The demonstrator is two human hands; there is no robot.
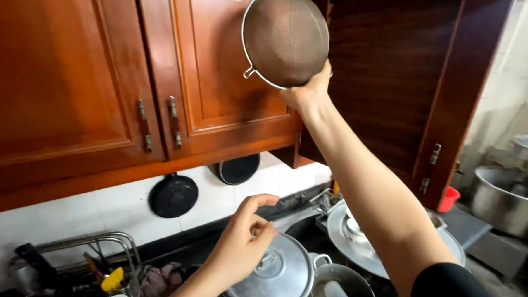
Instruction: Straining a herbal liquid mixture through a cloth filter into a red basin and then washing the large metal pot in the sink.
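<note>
Right hand: the right hand (306, 92) is reaching up at 12 o'clock, fingers curled on the lower rim of the sieve (285, 38) and holding it against the cupboard front.
Sieve: a round wire-mesh sieve with a metal rim is sitting high in the frame, its back facing the camera and a small loop sticking out at its 8 o'clock; its top edge is running out of view, so I cannot tell whether it is hanging on anything.
Left hand: the left hand (241, 244) is hovering at 6 o'clock above the pot lid (278, 275), fingers loosely bent and thumb lifted, holding nothing, though the wrist may be grazing the lid.
Cupboard: the wooden doors (102, 78) are standing shut at 10 o'clock; a darker door (395, 83) is hanging open at 2 o'clock.
Wall: two black pans (173, 195) are hanging under the cupboard on white tiles.
Sink: a pot (341, 289), the lid and a steel tray (343, 233) are piling up at 5 o'clock; a wire rack (91, 248) is standing at 8 o'clock.
Progress: judging from this, the sieve is already up off the sink, but the hand is not yet letting go; the pots below are waiting untouched.
</note>
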